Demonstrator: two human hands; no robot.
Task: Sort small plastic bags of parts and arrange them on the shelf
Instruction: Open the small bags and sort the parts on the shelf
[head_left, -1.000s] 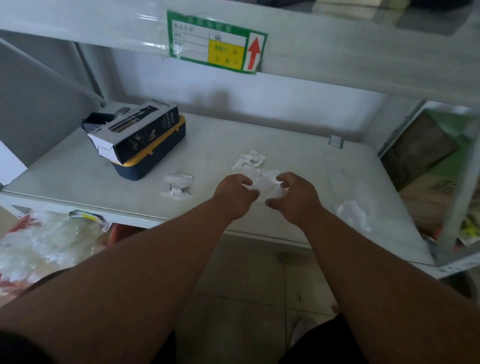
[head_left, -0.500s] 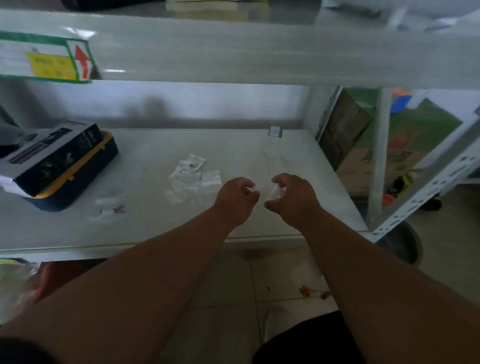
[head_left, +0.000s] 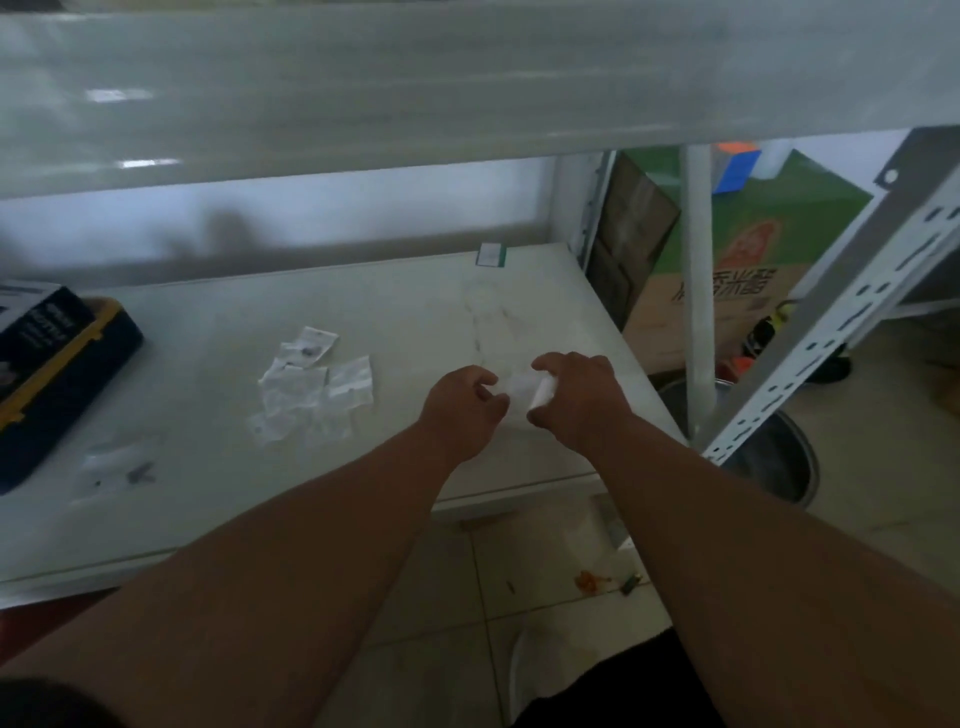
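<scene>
- White metal shelf (head_left: 426, 291) at waist height, where a person leans in with both bare arms stretched over its front right part.
- Left hand (head_left: 460, 410) and right hand (head_left: 576, 400) sit close together above the shelf near its right edge, fingers curled; between them they pinch a small clear plastic bag (head_left: 527, 387), the right hand gripping its right end and the left hand's fingertips meeting its left end. What the bag contains is too blurred to tell.
- A loose cluster of bags (head_left: 314, 387) lies flat around the middle of the shelf, to the left of the hands and apart from them; the bag at the back of the cluster shows a small dark part inside.
- Another bag with dark parts (head_left: 122, 462) lies alone nearer the front left edge, well apart from the cluster.
- A dark blue case with a yellow band (head_left: 62, 384) sits at the left edge, a printed carton (head_left: 36, 317) resting on top of it.
- A small green-edged tag (head_left: 491, 254) stands at the back right corner.
- Beyond the right edge, a slotted shelf upright (head_left: 831, 322) angles across the view, with a green and brown cardboard box (head_left: 753, 260) and a dark round bin (head_left: 774, 457) on the tiled floor behind it.
</scene>
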